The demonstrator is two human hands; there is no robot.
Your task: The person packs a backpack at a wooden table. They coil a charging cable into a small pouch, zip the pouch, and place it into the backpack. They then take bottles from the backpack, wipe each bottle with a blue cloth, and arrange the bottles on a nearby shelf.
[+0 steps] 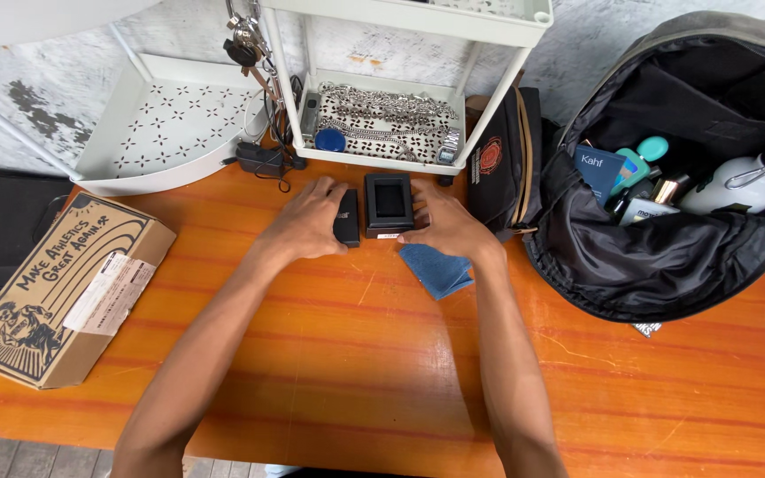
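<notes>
A small black box (pixel 389 204) sits open on the orange wooden table (pixel 382 354), near its far edge. It is square, with a thick dark rim around a sunken dark middle. Its black lid (pixel 346 218) stands just to the left of it, tilted on edge.

The left hand (pixel 307 221) lies over the lid, fingers curled loosely around it. The right hand (pixel 443 219) rests against the right side of the box, fingers spread and touching its edge, not closed around it. The two hands are apart, one on each side of the box. A folded blue cloth (pixel 436 269) lies on the table just under the right wrist.

Behind the box stands a white shelf rack (pixel 489 106). Its lower tray holds a patterned black and white cloth (pixel 382 124) and a round blue cap (pixel 330 140). A bunch of keys (pixel 245 35) hangs from its left post, above a black charger (pixel 260 159).

To the right, a black backpack (pixel 666 257) lies open. Inside are a dark blue carton (pixel 599 168), a teal bottle (pixel 644 155) and a white bottle (pixel 737 190) with a metal clip.

At the left edge of the table lies a brown cardboard box (pixel 55 296) with printed drawings.
</notes>
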